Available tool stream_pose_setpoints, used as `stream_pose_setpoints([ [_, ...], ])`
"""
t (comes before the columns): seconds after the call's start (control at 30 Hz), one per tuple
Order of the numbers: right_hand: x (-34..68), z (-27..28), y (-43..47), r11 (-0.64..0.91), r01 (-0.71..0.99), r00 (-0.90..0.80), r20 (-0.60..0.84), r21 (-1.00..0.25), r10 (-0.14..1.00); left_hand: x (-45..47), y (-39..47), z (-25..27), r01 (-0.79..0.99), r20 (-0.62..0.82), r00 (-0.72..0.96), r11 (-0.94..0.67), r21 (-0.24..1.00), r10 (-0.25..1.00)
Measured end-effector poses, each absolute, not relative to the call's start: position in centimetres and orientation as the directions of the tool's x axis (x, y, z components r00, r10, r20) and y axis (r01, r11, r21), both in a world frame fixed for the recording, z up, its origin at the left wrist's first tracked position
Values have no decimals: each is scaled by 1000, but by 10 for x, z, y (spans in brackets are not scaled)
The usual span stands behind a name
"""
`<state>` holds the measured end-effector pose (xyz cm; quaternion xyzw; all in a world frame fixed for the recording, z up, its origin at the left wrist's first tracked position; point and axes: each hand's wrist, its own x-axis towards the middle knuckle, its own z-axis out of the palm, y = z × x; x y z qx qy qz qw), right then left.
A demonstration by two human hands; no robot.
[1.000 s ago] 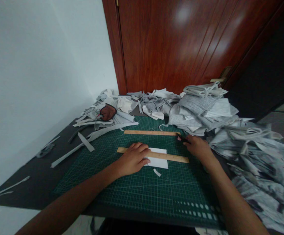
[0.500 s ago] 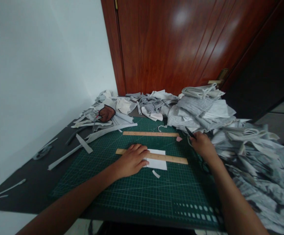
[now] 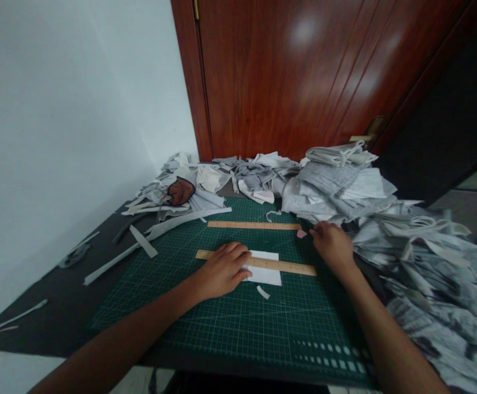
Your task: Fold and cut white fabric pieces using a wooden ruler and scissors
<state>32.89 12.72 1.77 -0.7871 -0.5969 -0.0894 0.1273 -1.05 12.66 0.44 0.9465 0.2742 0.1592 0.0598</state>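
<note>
My left hand (image 3: 224, 269) presses down on a wooden ruler (image 3: 291, 267), thumb on the near side and fingers curled over the far side. Under this ruler lies a white rectangular piece (image 3: 263, 276), partly hidden by the hand; whether it is paper or cloth I cannot tell. My right hand (image 3: 333, 243) is closed round a slim black tool (image 3: 314, 232), of which only a short tip shows. It hovers at the mat's right side, by a small pink piece (image 3: 301, 233). A second wooden ruler (image 3: 254, 225) lies farther back.
A green cutting mat (image 3: 222, 323) covers much of the dark table (image 3: 53, 312). Grey cloth is piled high on the right (image 3: 340, 183), with scraps along the back (image 3: 258, 175). Long pale strips (image 3: 113, 264) lie at left. A small white scrap (image 3: 263, 292) sits near the rectangle.
My right hand has shifted a little left, and its black tool has turned from pointing up and away to pointing left, with less of it showing. My left hand stays on the ruler.
</note>
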Motion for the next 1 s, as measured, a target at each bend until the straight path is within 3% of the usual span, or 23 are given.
stream_pose_setpoints([
  [0.1,309,14,126,-156,985,170,281,-72,944,-8,124,3,521,292,781,-834,184,552],
  [0.2,295,9,124,-158,987,156,241,-11,958,-2,120,3,563,279,751,-801,203,598],
  [0.3,291,5,124,-151,988,156,223,-38,962,4,117,5,609,255,709,-753,248,657],
  [0.47,293,5,126,-112,976,156,239,-189,958,7,118,5,628,238,679,-717,301,695],
  [0.6,297,8,128,-70,904,204,283,-421,937,3,114,3,571,319,721,-788,229,615],
  [0.7,294,9,130,7,762,244,298,-648,923,4,104,5,450,342,808,-878,165,479],
  [0.8,277,7,129,93,514,238,245,-853,940,10,92,5,361,329,844,-903,233,423],
  [0.9,251,3,124,141,277,156,189,-950,969,16,84,2,349,317,841,-887,303,439],
  [1.0,230,0,115,97,-46,12,97,-994,995,16,79,-2,378,319,833,-886,269,452],
])
